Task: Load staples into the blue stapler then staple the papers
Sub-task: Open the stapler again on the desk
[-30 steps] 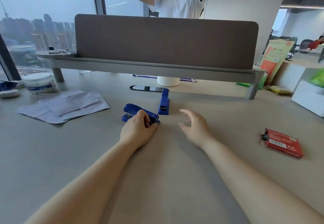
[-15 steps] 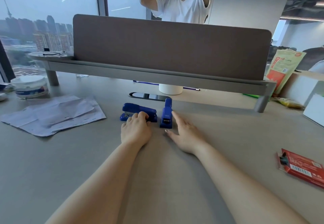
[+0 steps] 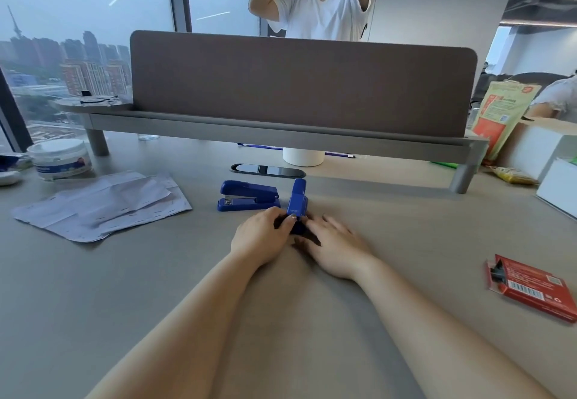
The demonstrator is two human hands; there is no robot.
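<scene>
Two blue staplers lie on the grey desk. The left stapler [image 3: 248, 195] rests on its side, untouched. The right stapler [image 3: 297, 200] points away from me, and both hands meet at its near end. My left hand [image 3: 260, 234] pinches that end with its fingertips. My right hand [image 3: 335, 247] lies on the desk against the same end, fingers spread; whether it grips is hidden. A stack of white papers [image 3: 100, 203] lies at the left. A red staple box [image 3: 530, 286] sits at the right.
A brown divider on a grey shelf [image 3: 281, 136] crosses the back of the desk. A white tub [image 3: 59, 158] stands far left, a white cup [image 3: 303, 156] and a black slot [image 3: 268, 170] behind the staplers. Bags and a white box crowd the right. A person stands behind the divider.
My left hand left the left stapler and moved right to the near end of the right stapler. My right hand closed in on that same end.
</scene>
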